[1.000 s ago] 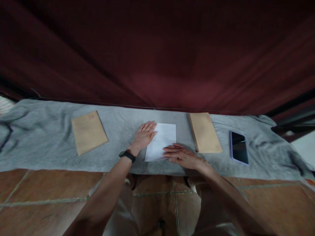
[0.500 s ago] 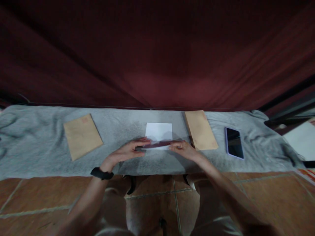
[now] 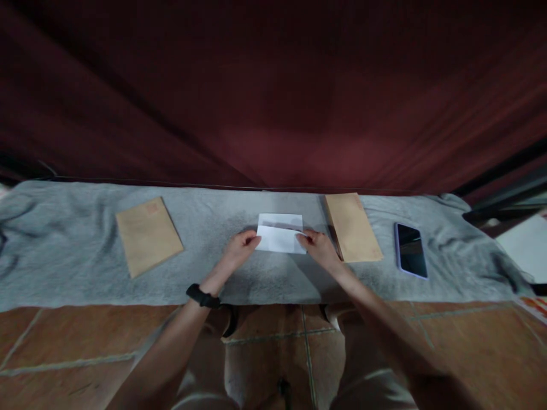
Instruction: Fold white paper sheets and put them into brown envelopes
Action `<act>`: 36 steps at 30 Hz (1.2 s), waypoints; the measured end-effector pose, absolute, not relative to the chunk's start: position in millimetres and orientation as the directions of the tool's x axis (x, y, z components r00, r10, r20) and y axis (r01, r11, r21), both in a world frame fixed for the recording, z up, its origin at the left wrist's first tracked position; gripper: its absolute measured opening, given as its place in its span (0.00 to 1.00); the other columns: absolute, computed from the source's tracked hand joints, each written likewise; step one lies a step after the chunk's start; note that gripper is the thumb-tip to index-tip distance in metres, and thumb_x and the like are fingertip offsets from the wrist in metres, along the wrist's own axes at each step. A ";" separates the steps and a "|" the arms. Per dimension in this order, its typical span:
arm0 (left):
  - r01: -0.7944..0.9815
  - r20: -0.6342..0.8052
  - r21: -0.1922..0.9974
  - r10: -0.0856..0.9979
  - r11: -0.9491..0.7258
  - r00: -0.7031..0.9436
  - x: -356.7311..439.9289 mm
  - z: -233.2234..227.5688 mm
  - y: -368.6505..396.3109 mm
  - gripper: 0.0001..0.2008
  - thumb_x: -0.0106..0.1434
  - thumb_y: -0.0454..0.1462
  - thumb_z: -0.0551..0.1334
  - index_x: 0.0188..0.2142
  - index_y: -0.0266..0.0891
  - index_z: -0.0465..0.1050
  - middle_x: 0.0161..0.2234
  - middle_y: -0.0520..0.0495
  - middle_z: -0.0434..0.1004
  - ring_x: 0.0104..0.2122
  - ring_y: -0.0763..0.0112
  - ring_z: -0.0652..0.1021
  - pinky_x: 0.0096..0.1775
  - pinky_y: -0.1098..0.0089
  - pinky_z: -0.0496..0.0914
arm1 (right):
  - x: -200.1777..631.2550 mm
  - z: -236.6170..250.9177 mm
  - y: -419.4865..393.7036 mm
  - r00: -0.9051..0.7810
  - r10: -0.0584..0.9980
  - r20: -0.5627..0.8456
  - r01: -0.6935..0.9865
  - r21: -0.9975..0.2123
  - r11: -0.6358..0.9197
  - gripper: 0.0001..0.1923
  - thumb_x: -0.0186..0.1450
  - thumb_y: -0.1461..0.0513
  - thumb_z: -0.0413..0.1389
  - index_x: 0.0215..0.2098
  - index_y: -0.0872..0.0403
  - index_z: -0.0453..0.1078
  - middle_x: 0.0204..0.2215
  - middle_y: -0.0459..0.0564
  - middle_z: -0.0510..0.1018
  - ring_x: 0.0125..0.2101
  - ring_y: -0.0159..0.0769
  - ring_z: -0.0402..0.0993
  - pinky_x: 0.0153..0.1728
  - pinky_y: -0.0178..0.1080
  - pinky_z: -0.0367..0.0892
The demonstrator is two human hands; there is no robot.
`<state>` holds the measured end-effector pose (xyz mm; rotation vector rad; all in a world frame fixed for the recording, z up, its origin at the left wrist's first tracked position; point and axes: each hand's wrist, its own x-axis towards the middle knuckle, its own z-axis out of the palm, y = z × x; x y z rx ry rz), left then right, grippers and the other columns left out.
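A white sheet of paper (image 3: 280,241) lies in front of me on the grey cloth, its near part folded up over the far part. My left hand (image 3: 244,246) pinches the left end of the raised flap between thumb and fingers. At the other end, my right hand (image 3: 317,246) grips the flap the same way, thumb on top. The far strip of the sheet shows beyond the flap, with a shadow across it. Just right of my right hand rests a stack of brown envelopes (image 3: 354,228).
A single brown envelope (image 3: 149,234) with a faint reddish mark lies to the left. On the right is a phone (image 3: 411,250) in a light purple case. The grey cloth (image 3: 205,210) covers the narrow surface, and a dark red curtain (image 3: 273,114) hangs behind it.
The near part of the paper has been folded farther over, away from me. My left hand has gone from flat fingers to a pinch, and my right hand has closed on the flap's end.
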<state>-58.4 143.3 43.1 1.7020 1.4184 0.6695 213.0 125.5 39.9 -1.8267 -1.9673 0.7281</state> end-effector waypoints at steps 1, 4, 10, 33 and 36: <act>0.589 -0.082 0.807 0.977 -0.051 0.197 -54.8 43.5 142.9 0.15 0.65 0.43 0.57 0.24 0.40 0.66 0.21 0.56 0.62 0.25 0.73 0.65 0.29 0.72 0.58 | 211.0 42.5 126.4 -0.083 0.992 -0.094 0.845 -0.535 0.020 0.18 0.75 0.53 0.50 0.40 0.52 0.79 0.30 0.49 0.83 0.31 0.37 0.79 0.31 0.33 0.60; 0.736 -0.056 0.675 0.992 -0.043 0.109 -45.3 45.4 141.2 0.13 0.68 0.40 0.56 0.26 0.41 0.68 0.22 0.54 0.65 0.24 0.71 0.68 0.30 0.70 0.58 | 204.8 48.6 128.6 -0.041 0.990 -0.134 0.919 -0.393 -0.015 0.19 0.77 0.53 0.48 0.45 0.51 0.79 0.37 0.52 0.86 0.38 0.40 0.82 0.34 0.34 0.64; 0.877 -0.090 0.481 0.994 -0.005 0.055 -34.9 50.8 142.2 0.12 0.72 0.37 0.54 0.39 0.39 0.76 0.30 0.46 0.79 0.32 0.64 0.78 0.35 0.69 0.64 | 198.0 53.3 135.4 0.013 0.986 -0.164 0.945 -0.321 -0.066 0.20 0.78 0.54 0.45 0.52 0.50 0.77 0.43 0.54 0.86 0.44 0.42 0.83 0.40 0.35 0.67; 0.948 -0.120 0.298 0.990 0.109 -0.076 -17.5 58.2 152.8 0.16 0.74 0.41 0.52 0.49 0.39 0.77 0.42 0.38 0.84 0.42 0.55 0.83 0.42 0.65 0.72 | 188.9 55.9 150.8 0.106 0.981 -0.160 0.959 -0.245 -0.143 0.20 0.78 0.54 0.45 0.52 0.51 0.77 0.45 0.56 0.85 0.48 0.41 0.82 0.51 0.38 0.67; 0.960 -0.111 0.259 0.991 0.104 -0.078 -14.0 57.9 151.2 0.18 0.75 0.41 0.50 0.50 0.38 0.76 0.42 0.36 0.84 0.42 0.53 0.84 0.41 0.63 0.73 | 189.0 58.1 152.8 0.126 0.976 -0.180 0.958 -0.233 -0.167 0.20 0.78 0.53 0.45 0.51 0.50 0.77 0.45 0.55 0.85 0.48 0.41 0.82 0.49 0.37 0.69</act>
